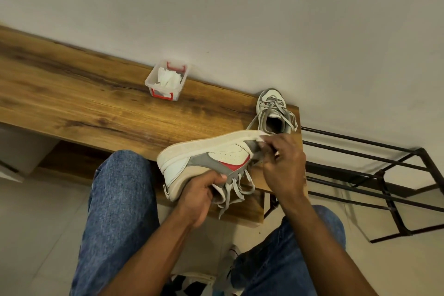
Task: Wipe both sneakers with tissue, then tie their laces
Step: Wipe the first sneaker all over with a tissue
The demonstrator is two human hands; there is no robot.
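The white and grey leather sneaker with a red mark [211, 158] is held above the edge of the brown wooden bench [72, 94], tilted on its side, its long axis running left to right with the toe to the right and the sole turned away. The left hand [201, 197] grips its collar while the right hand [283, 163] pinches a small white tissue [263, 138] against the toe. The loose grey laces [230, 190] hang down, so I think they may catch in the fingers, and the second grey and white sneaker [274, 110] stands close to the bench end and could be knocked off.
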